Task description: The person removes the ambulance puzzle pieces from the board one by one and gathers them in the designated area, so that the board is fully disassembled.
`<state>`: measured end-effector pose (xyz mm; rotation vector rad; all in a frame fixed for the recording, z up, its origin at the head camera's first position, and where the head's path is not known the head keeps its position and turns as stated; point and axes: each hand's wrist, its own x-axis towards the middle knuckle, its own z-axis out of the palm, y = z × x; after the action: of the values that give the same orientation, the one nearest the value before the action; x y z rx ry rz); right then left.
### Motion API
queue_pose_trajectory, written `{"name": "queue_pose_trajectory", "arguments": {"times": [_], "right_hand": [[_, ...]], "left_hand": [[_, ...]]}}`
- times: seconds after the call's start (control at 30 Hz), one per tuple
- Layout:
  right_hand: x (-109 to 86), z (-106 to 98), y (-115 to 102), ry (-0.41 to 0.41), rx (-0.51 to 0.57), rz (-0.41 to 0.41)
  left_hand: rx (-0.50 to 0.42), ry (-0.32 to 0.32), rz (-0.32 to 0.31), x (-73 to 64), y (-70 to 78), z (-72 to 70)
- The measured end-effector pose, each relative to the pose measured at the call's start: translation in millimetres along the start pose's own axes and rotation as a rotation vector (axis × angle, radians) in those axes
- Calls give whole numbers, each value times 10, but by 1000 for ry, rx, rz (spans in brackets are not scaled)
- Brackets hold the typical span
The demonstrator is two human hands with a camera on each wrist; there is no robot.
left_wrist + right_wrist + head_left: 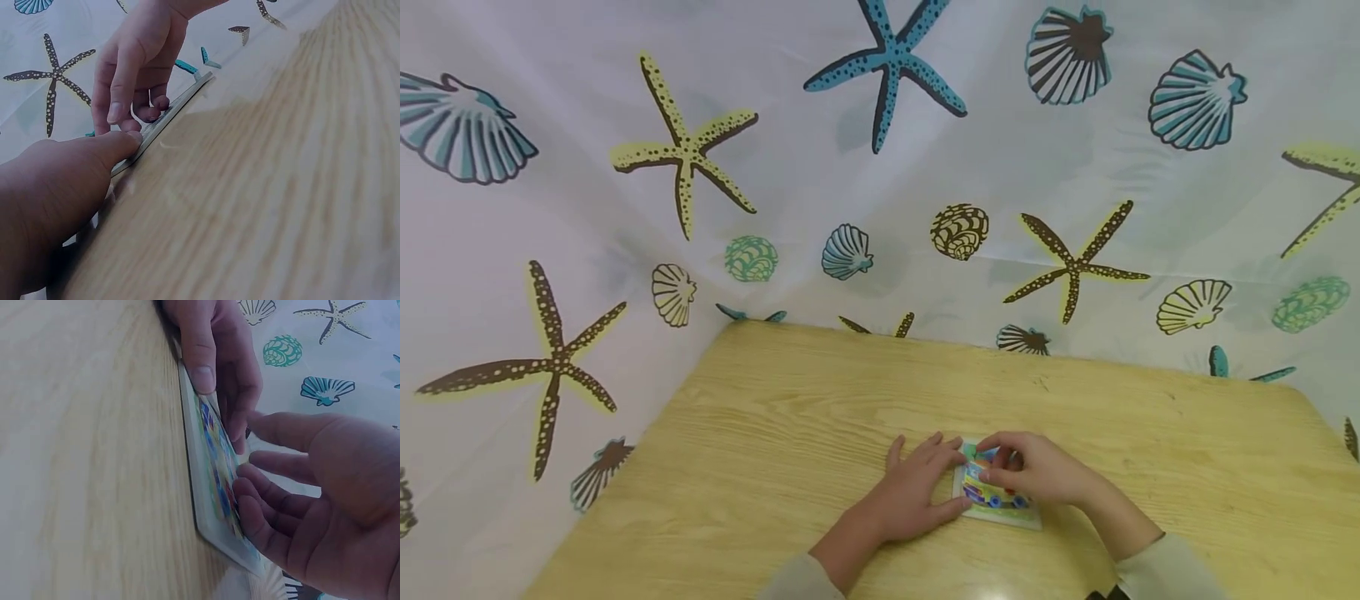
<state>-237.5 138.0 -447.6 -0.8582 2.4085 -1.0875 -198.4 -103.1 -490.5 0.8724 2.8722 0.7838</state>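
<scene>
A small flat picture board (1000,514) with a pale border lies on the table. Its bright picture (983,492) looks like a vehicle with blue wheels. At the board's left side rests my left hand (917,492), fingers spread, thumb (203,375) pressing down on the border near a corner. Over the picture, my right hand (1041,468) is bent, with index finger and thumb tips apart at the picture's upper left. Its other fingers (262,512) curl loosely close to the picture surface. I see nothing between its fingertips; part of the picture is hidden beneath it.
A light wooden table (790,417) spreads around the board. Behind it and along the left hangs a white cloth (775,108) printed with starfish and shells, meeting the table's far edge.
</scene>
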Motion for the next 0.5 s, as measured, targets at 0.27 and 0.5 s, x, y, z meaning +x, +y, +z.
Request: {"name": "queue_pose_trajectory", "arguments": {"times": [0.27, 0.5], "right_hand": [[47, 15, 35, -25, -40, 12], [102, -24, -8, -89, -81, -26]], "left_hand": [[94, -58, -5, 13, 33, 33], [160, -73, -14, -13, 14, 6]]}}
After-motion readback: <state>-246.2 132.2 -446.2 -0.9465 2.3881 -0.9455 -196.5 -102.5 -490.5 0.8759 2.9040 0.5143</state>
